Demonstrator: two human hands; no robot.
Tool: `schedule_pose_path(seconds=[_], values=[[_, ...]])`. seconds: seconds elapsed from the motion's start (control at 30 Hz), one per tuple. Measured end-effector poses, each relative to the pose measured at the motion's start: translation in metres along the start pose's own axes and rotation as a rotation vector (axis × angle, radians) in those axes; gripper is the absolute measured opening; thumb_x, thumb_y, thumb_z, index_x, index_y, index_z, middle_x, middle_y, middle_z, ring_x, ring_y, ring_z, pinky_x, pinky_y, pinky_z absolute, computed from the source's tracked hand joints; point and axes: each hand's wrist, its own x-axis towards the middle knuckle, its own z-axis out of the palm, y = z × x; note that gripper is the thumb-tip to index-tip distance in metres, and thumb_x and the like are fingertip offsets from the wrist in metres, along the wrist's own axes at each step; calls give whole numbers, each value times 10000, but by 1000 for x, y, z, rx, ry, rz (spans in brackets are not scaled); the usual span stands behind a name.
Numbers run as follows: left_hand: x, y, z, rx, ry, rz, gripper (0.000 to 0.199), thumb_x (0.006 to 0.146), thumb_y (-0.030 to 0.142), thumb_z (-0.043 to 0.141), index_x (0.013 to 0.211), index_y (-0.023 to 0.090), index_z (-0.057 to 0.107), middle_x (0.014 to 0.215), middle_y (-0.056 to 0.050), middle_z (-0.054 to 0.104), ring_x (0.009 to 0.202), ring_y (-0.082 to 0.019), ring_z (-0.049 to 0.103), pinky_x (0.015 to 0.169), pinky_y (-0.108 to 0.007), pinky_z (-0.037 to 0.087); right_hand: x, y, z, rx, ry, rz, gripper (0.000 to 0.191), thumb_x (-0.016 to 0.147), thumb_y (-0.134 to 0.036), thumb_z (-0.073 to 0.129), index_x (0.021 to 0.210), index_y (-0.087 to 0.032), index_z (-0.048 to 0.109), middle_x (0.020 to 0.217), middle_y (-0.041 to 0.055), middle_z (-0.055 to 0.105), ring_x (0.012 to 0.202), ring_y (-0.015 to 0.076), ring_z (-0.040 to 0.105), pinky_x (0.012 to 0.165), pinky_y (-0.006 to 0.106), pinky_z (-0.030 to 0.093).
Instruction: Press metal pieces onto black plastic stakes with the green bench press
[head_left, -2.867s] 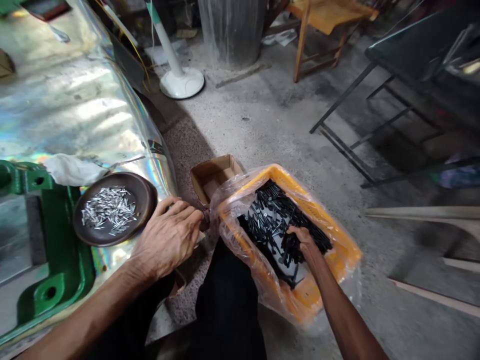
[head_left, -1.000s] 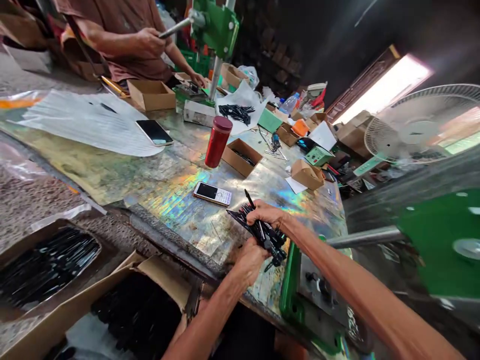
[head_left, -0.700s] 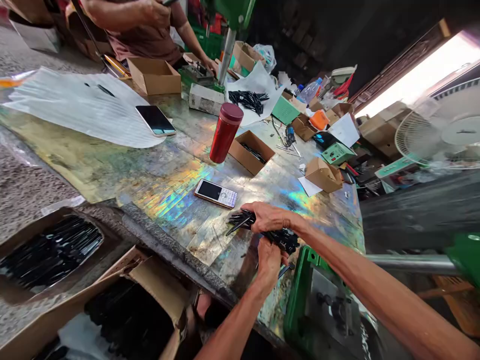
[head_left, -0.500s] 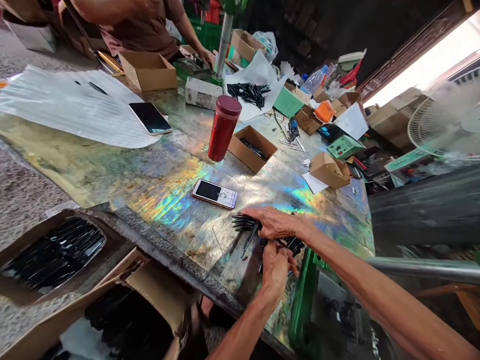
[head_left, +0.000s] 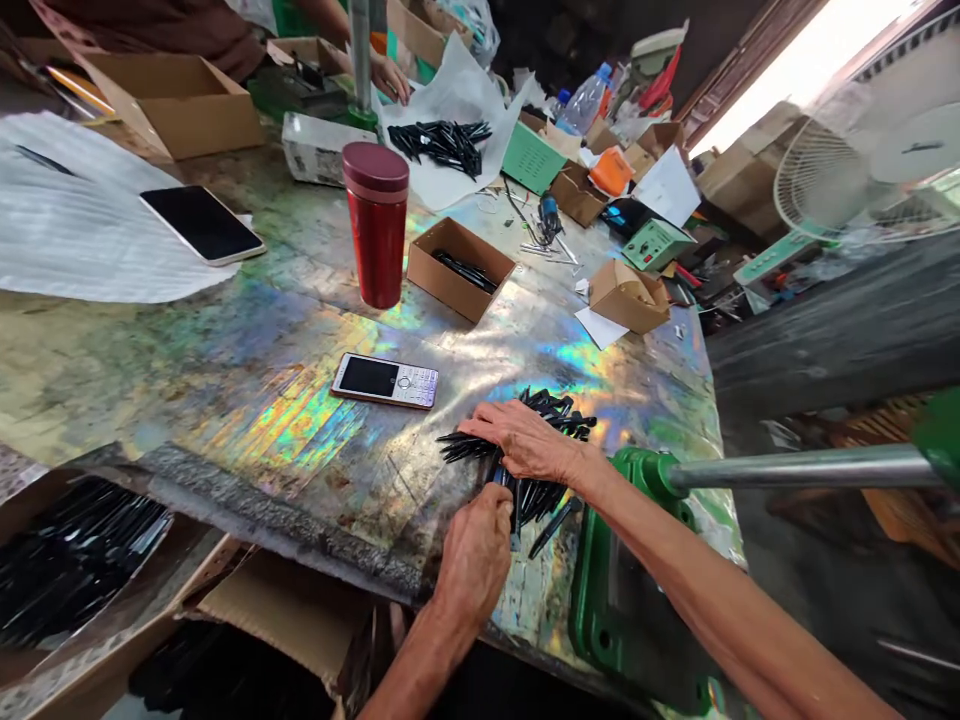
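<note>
A pile of slim black pen-like pieces (head_left: 551, 490) lies on the table near its front edge. My right hand (head_left: 525, 440) rests over the pile, its fingers closed on a bunch of these pieces whose tips (head_left: 459, 446) poke out to the left. Just below it, my left hand (head_left: 476, 540) is closed with thumb and fingers pinched at the end of a dark piece beneath the right hand. The grip itself is partly hidden. A keypad phone (head_left: 386, 381) lies to the upper left of both hands.
Behind the phone stand a red tumbler (head_left: 377, 235) and a small cardboard box (head_left: 454, 285) holding black pieces. A green metal press base (head_left: 600, 590) is right of my hands. Open boxes of black pieces (head_left: 71, 560) sit below the table edge. Another person's hand (head_left: 391, 78) shows at the back.
My left hand has moved leftward from under the right hand's wrist to beside its fingers, uncovering more of the pile. The view has shifted, so the table items appear further left.
</note>
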Motion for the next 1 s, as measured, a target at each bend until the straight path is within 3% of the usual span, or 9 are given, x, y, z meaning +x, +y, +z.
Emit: schedule_pose_path(seconds=[0.13,0.33,0.43,0.53,0.63,0.73,0.8,0.9,1.0], values=[[6,-8,-4,49,58,26,165,841,229,352,822,208,515,639,3,560,612,-152,532,623,-266,374,-6,-10,-3,-79,20,-2,513,735,-25,543,1234,-117,468,1087,126,504,938,251,455,795,369,370],[3,-23,-2,5,37,163,155,844,311,419,892,206,522,707,2,619,583,-140,564,568,-249,412,-14,-14,-3,-120,34,50,484,771,-40,577,1236,-116,467,1107,120,521,1035,249,435,884,382,345],[-4,-24,2,180,44,240,183,819,323,490,945,200,542,746,-7,623,606,-149,575,580,-261,441,-15,-17,-7,-166,13,79,491,779,-29,576,1248,-129,470,1136,125,527,1040,262,444,872,400,363],[-10,-20,10,429,60,313,229,788,253,536,1007,190,549,902,-57,637,790,-198,619,675,-301,479,-14,-24,-11,-203,13,123,464,810,-39,570,1253,-138,470,1214,139,504,1097,285,422,928,447,340],[-14,-14,17,583,60,344,278,778,138,496,1051,165,541,1038,-105,622,926,-228,613,769,-332,488,-17,-33,-14,-204,47,158,400,817,-14,556,1189,-155,509,1230,129,496,1127,284,410,953,461,333],[-16,-9,19,649,59,333,309,779,78,447,1064,149,544,1013,-114,629,922,-235,617,783,-337,488,-29,-40,-18,-126,108,212,421,786,16,542,1161,-173,518,1164,108,512,1060,263,457,887,419,400],[-19,-8,20,675,58,315,317,782,59,421,1062,134,551,958,-118,639,894,-242,625,772,-344,489,-44,-46,-18,-9,247,308,456,776,41,481,1186,-157,497,1117,109,520,1014,248,485,842,383,435],[-24,-9,21,606,67,295,318,786,59,420,1069,114,553,958,-128,652,895,-242,631,778,-347,490,-77,-67,-13,241,641,434,480,769,63,379,1213,-95,467,1114,139,516,1035,232,494,878,360,438],[-26,-6,28,475,89,315,309,792,91,453,1083,119,553,1018,-120,659,930,-221,625,821,-334,482,-115,-109,-1,461,1013,557,388,853,-6,345,1192,-126,491,1050,122,551,1011,225,527,880,361,442]])
